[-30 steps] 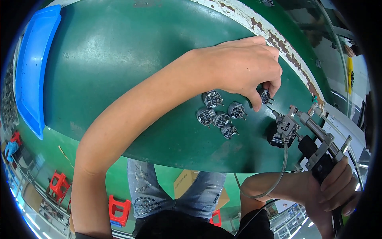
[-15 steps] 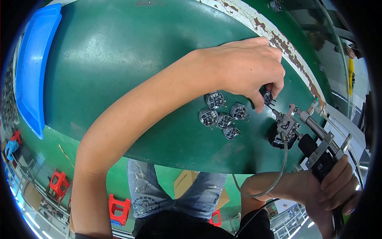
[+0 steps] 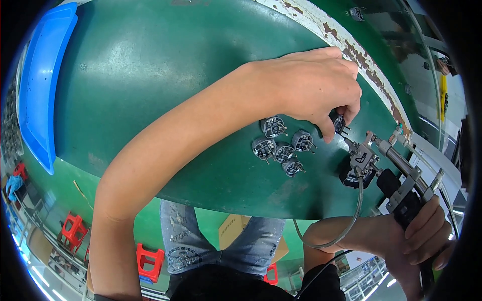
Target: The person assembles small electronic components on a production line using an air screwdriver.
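Note:
My left hand [image 3: 319, 90] reaches across the table, thumb and fingers closed on a small round plug-like part [image 3: 340, 123] with metal pins. The part sits just beside the nozzle of a metal dispensing valve [image 3: 361, 155], its pins toward the nozzle; the hand covers much of it. Below the wrist lie several similar round parts [image 3: 283, 152], grey-rimmed, with dark circuitry and pins. At the lower right my right hand [image 3: 427, 238] wraps its fingers around the black handle [image 3: 406, 208] joined to the valve's metal rods.
A clear hose [image 3: 359, 210] loops down from the valve over the table edge. A blue tray [image 3: 37, 90] stands at the far left. Beyond a chipped white rail [image 3: 351, 52], another round part [image 3: 357, 13] lies on a green strip. Red stools [image 3: 150, 262] stand on the floor.
The round part beyond the white rail has shifted slightly right and nearer. Both hands keep their grips, with the left hand and its part barely moved.

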The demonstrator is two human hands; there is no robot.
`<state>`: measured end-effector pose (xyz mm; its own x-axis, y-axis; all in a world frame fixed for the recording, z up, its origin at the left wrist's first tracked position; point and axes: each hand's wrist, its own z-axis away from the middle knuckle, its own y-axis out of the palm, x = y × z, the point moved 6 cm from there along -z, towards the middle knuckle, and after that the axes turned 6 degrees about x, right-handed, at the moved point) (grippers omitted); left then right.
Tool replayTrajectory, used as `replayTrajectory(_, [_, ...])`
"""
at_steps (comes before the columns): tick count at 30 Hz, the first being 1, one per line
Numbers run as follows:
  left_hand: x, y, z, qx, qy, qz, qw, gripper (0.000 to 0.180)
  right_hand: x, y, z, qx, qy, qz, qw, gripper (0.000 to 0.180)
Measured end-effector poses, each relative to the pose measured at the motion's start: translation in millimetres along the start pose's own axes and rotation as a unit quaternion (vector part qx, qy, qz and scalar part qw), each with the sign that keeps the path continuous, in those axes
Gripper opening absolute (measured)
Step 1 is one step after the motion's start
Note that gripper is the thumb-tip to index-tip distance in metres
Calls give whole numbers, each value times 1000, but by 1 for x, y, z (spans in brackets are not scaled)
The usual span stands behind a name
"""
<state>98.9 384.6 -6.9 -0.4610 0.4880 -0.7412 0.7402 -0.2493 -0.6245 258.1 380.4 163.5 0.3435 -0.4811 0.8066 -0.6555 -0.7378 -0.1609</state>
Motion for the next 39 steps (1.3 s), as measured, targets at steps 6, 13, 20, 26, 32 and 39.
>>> replayTrajectory(6, [-1,0,0,9,-13,0,1000,28,-8,14,-14,56,10,-41,998,64])
replayTrajectory(13, [-2,-2,2,12,-19,-1,1000,28,-10,19,-15,56,8,-48,997,64])
replayTrajectory(20, [-4,-2,-3,20,-14,4,1000,29,34,-17,-7,8,-50,-67,996,59])
replayTrajectory(26, [-1,-16,8,41,-36,66,996,31,50,-36,0,-8,-52,-60,997,57])
replayTrajectory(32, [47,-103,30,-250,-229,-93,936,40,39,-31,-1,-1,-14,-41,999,58])
replayTrajectory(39, [68,-129,27,-334,-362,-227,840,35,35,-30,-10,26,-48,-46,997,60])
